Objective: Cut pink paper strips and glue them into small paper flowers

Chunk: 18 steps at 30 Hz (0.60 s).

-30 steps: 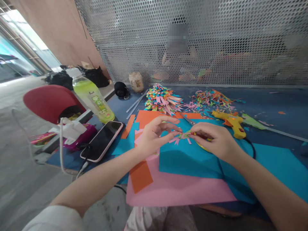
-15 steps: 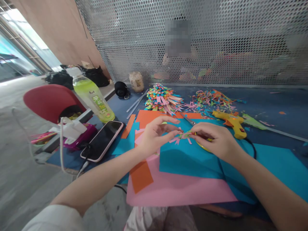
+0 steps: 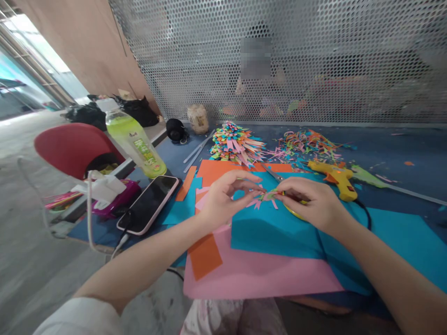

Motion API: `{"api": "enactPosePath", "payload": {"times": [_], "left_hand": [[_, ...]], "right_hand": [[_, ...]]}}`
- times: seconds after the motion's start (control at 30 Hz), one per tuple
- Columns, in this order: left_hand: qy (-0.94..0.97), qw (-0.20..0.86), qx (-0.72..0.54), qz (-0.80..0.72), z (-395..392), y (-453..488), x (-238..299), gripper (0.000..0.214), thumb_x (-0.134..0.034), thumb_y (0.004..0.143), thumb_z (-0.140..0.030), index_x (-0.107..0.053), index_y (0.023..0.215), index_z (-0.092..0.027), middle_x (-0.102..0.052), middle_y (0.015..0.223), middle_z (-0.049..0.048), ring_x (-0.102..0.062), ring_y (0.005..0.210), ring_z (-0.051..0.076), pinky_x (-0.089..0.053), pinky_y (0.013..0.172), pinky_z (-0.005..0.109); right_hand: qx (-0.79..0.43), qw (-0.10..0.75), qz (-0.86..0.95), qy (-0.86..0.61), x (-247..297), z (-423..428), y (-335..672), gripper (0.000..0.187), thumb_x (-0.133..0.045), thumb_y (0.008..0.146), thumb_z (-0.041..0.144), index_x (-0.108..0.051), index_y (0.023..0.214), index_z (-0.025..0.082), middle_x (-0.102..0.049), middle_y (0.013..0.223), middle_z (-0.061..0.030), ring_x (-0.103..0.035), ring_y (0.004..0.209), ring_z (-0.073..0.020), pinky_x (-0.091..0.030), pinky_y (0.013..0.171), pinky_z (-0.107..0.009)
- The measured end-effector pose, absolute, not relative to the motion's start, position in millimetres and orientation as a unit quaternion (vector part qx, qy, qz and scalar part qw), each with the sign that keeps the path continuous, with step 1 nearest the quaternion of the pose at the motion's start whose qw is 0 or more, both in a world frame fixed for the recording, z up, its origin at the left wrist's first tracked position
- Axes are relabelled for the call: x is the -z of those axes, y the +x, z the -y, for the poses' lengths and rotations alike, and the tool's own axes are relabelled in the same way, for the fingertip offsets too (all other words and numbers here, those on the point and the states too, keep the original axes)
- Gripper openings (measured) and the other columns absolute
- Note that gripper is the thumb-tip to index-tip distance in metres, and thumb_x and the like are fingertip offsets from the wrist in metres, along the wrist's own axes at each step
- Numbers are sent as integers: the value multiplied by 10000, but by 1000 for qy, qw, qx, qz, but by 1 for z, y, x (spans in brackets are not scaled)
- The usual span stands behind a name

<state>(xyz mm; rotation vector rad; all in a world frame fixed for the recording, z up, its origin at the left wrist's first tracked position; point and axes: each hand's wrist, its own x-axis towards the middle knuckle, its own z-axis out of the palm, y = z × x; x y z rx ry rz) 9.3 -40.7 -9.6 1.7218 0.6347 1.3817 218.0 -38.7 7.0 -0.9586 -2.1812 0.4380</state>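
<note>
so, fringed paper in right hand

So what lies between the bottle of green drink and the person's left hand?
In the head view, going from the bottle to the left hand: the upper end of the phone, an orange strip, then blue paper and pink paper.

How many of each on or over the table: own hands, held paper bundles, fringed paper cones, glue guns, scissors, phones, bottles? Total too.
Hands: 2, left hand and right hand
Held paper bundle: 1
Fringed paper cone: 1
Glue gun: 1
Scissors: 1
Phone: 1
Bottle: 1
Total: 8
</note>
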Motion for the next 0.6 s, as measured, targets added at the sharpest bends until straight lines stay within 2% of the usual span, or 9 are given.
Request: {"api": "enactPosePath", "payload": {"times": [0.27,0.6], "left_hand": [[707,354,-555,-258,42,9,8,221,-650,751,-133,-574,958,-153,-662,943,56,-689,828,151,-575,745,250],[717,319,-552,-282,43,8,7,246,-615,783,-145,-587,1027,-158,-687,946,73,-673,887,163,-555,803,292]], "right_hand": [[-175,355,840,-371,-8,39,217,91,-564,832,280,-621,814,212,-584,679,-3,-473,517,-93,-390,474,-221],[-160,364,839,-373,-6,39,218,61,-574,827,269,-585,792,220,-571,638,15,-486,501,-91,-381,466,-218]]}}
